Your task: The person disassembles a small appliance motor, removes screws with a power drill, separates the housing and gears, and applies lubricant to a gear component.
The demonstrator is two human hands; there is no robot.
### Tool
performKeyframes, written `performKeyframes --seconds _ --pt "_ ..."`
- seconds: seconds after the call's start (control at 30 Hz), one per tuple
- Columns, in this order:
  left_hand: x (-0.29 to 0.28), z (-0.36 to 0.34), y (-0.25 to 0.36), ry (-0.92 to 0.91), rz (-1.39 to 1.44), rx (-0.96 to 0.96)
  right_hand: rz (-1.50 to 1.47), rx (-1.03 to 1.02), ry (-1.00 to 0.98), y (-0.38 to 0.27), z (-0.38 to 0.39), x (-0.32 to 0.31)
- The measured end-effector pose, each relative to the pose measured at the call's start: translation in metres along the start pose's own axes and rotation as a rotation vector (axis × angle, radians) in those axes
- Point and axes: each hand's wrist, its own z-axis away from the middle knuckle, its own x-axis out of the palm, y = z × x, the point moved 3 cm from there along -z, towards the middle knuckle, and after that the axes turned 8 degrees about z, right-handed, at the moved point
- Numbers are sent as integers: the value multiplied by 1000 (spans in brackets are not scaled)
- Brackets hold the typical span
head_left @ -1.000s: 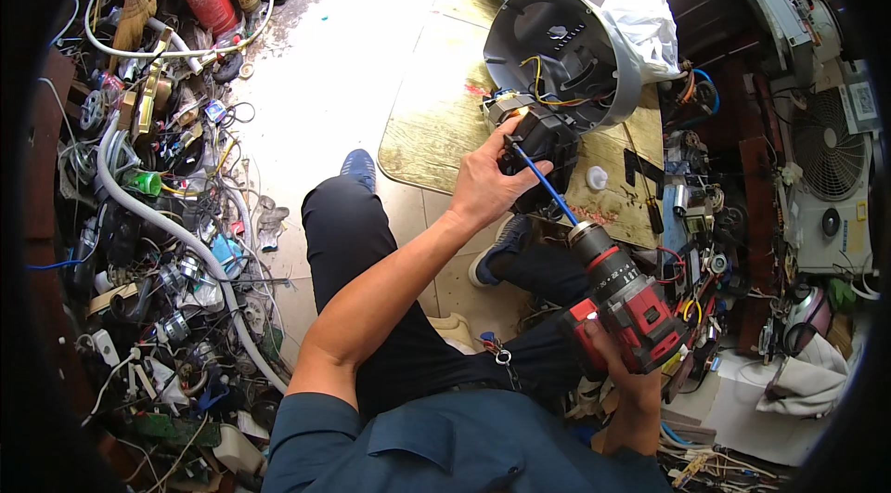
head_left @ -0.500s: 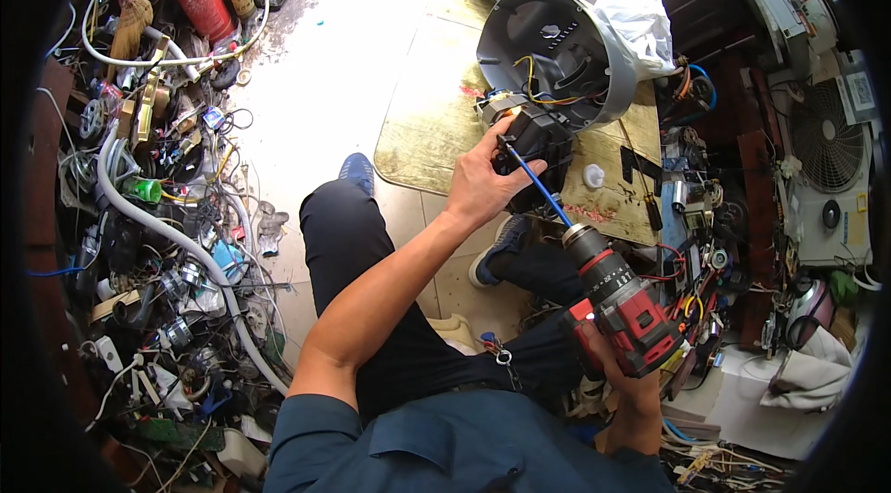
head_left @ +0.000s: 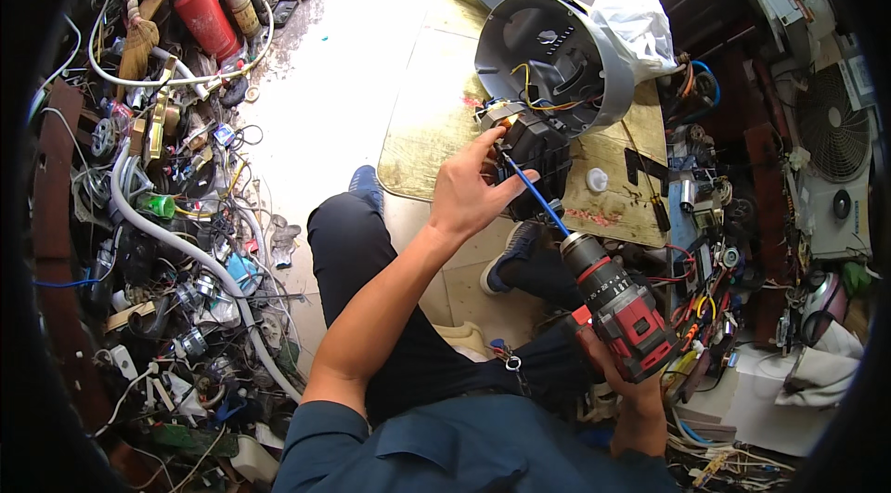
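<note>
A black plastic motor unit lies at the table's near edge, its metal-and-copper end toward the left. My left hand grips its near side, index finger by the copper part and thumb beside a long blue driver bit. That bit runs from a red-and-black cordless drill to the unit; its tip is at the casing, and how deep it sits is hidden. My right hand is wrapped round the drill's handle, mostly hidden beneath the drill body. Yellow wires link the unit to an open grey round housing behind it.
On the worn wooden table are a small white plastic piece, a screwdriver and a white bag. Cables and scrap are heaped left, near a red cylinder. More parts and a fan crowd the right.
The view has shifted slightly. My left hand has drawn a little left along the motor unit, its thumb still near the bit. The drill keeps nearly the same pose.
</note>
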Motion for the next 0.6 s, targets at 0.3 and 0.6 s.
performKeyframes --seconds 0.3,0.6 --pt "-12 1 -1 60 -86 425 131 -144 -63 3 -5 -6" --pt "-14 -5 -1 20 -143 529 121 -221 8 15 5 -17"
